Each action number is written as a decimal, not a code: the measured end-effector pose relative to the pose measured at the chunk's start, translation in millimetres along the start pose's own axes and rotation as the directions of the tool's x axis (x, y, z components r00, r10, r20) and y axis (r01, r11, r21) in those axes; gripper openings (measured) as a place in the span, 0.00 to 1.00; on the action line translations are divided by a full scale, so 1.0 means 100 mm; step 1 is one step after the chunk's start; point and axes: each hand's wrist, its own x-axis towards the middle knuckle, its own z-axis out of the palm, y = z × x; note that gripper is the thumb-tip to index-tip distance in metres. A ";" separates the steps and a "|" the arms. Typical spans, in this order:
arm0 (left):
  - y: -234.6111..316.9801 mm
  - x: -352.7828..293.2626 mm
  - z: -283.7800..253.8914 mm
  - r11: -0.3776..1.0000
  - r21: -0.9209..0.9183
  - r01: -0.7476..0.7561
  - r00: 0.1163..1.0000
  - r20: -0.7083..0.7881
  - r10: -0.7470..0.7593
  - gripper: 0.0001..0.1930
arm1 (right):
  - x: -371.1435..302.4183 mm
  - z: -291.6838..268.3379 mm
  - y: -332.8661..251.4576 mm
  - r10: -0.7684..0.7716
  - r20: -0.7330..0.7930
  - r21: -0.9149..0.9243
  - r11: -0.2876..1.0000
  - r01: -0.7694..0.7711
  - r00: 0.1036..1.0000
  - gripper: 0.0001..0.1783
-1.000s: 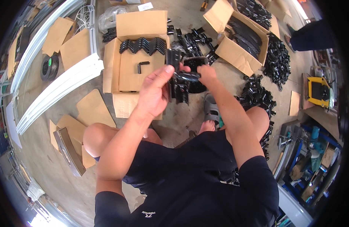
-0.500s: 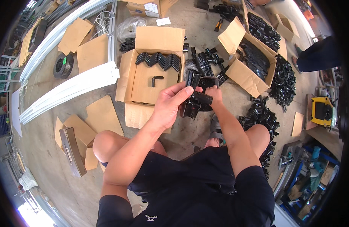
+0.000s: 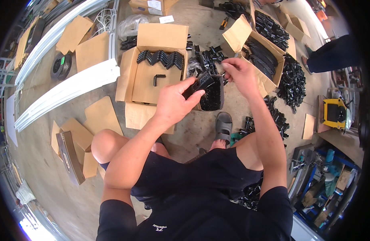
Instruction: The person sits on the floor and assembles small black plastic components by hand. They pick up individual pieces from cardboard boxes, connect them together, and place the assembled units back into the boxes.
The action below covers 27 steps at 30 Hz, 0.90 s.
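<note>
My left hand [image 3: 173, 101] is closed around a black angled bracket [image 3: 204, 82], thumb in front and fingers behind. Just beyond and below it stands a dark tub [image 3: 222, 95] holding small dark pieces too fine to tell apart. Over the tub's right side, my right hand [image 3: 242, 75] has thumb and fingertips pinched together; whatever is between them is too small to make out. To the left, an open cardboard box [image 3: 126, 76] has a zigzag row of black L-shaped pieces [image 3: 161, 59] along its far end. One single L-shaped piece [image 3: 155, 79] lies on the cardboard sheet inside.
A second box [image 3: 262, 80] of black parts stands at the right, beside a heap of black brackets [image 3: 292, 82]. Another person's leg [image 3: 331, 56] shows at far right. Long white profiles [image 3: 68, 92] and a wire spool [image 3: 61, 66] lie at the left.
My right hand has come up out of the tub and moved right, its fingertips pinched. In my left hand the bracket is tilted differently and lower, uncovering the tub.
</note>
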 end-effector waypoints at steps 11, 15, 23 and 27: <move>-0.03 -0.25 0.00 0.818 0.522 -0.239 0.947 -0.059 0.315 0.18 | -0.80 0.32 -0.34 -0.189 0.098 0.149 0.974 0.174 0.977 0.10; -0.02 -0.25 -0.01 0.781 0.572 -0.249 0.945 -0.034 0.326 0.17 | -0.87 0.40 -0.38 -0.226 0.094 0.100 0.971 0.217 0.970 0.09; -0.08 -0.23 0.05 0.750 0.606 -0.264 0.917 -0.084 0.391 0.20 | -0.79 0.53 -0.23 -0.627 0.100 -0.229 0.741 0.631 0.772 0.11; -0.08 -0.20 0.06 0.728 0.635 -0.258 0.921 -0.066 0.383 0.21 | -0.76 0.56 -0.19 -0.661 0.094 -0.273 0.702 0.657 0.745 0.11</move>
